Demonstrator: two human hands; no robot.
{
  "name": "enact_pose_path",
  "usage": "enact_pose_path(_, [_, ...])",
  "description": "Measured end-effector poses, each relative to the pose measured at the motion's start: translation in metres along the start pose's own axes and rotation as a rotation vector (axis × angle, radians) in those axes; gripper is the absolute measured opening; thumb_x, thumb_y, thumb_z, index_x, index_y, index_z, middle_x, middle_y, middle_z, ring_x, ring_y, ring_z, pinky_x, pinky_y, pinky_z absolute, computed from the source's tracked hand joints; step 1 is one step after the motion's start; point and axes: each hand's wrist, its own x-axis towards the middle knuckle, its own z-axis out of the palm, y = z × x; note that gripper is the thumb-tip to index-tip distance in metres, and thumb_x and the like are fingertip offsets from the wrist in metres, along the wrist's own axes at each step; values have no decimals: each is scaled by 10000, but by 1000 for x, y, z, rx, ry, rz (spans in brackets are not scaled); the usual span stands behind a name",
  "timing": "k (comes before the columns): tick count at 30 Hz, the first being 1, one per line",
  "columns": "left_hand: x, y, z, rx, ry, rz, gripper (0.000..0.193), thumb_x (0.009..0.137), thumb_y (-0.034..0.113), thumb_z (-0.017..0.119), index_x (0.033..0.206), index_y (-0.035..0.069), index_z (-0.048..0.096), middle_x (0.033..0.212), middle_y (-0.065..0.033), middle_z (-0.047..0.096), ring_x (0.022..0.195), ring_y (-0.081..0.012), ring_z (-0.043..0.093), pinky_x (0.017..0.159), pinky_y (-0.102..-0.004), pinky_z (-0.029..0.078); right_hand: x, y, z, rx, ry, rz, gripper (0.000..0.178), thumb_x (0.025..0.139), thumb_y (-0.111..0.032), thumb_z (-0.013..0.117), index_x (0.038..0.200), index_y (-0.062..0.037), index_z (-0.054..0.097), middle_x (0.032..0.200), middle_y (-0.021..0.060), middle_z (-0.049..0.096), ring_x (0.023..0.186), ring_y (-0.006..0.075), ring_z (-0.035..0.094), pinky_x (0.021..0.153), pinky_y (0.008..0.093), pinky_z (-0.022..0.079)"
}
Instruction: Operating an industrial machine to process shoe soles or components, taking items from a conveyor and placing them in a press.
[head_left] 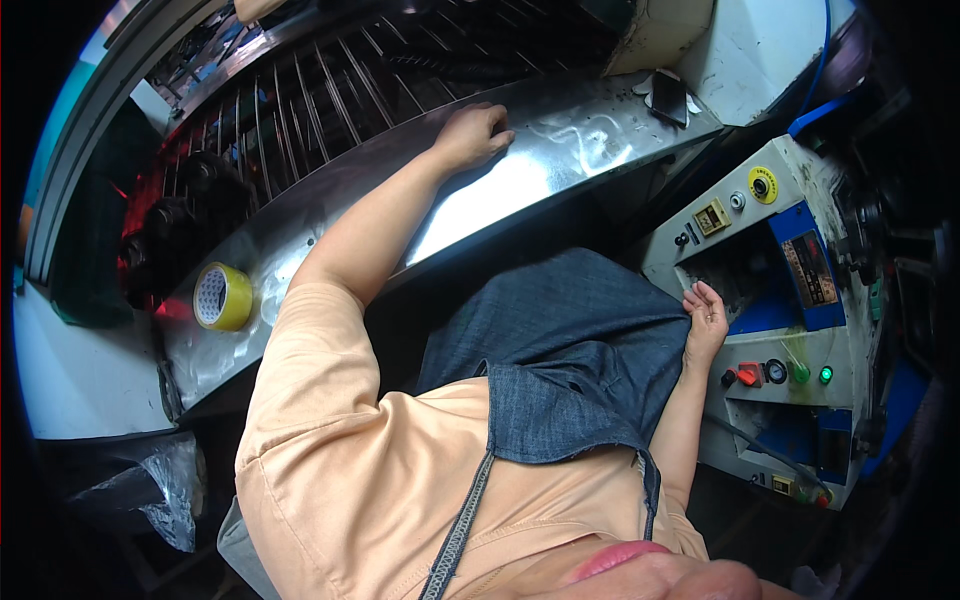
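Note:
My left hand [473, 137] rests on a shiny metal ledge [590, 130], its fingers loosely curled in. No object shows in it, though the palm is hidden. My right hand [706, 318] lies at the right edge of my dark denim apron [570, 320], close to a grey control panel [712, 358]. Its fingers are slightly bent and apart, with nothing held in them. A roll of yellow tape [223, 297] stands on the left part of the ledge, by my left elbow.
Beyond the ledge runs a row of thin metal rods [300, 100]. A dark phone-like slab [668, 98] lies at the ledge's right end. The panel bears a yellow-ringed button [763, 185], a red switch [748, 374] and a lit green lamp [826, 374]. Clear plastic [170, 490] hangs lower left.

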Motion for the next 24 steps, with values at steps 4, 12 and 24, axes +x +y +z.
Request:
enact_pose_path(4, [1,-2,1,-2,2,5,249,844,244,613,918,6,611,913,-143,612,833,-272,597,748,-370,473,1,0,0,0,1,5,360,832,96,398,1163,58,534,1112,163,595,965,216,630,824,283,503])
enact_pose_path(12, [0,-1,0,3,0,8,252,844,245,611,927,7,605,923,-140,610,842,-277,597,750,-372,473,0,-1,1,-4,1,10,362,828,99,396,1159,59,537,1107,162,595,957,215,631,820,283,504])
enact_pose_path(24, [0,-4,3,-7,25,21,266,848,266,620,910,8,600,891,-140,617,807,-251,596,716,-359,470,1,-2,1,-2,6,11,346,834,90,399,1145,58,547,1097,162,599,949,216,633,814,288,507])
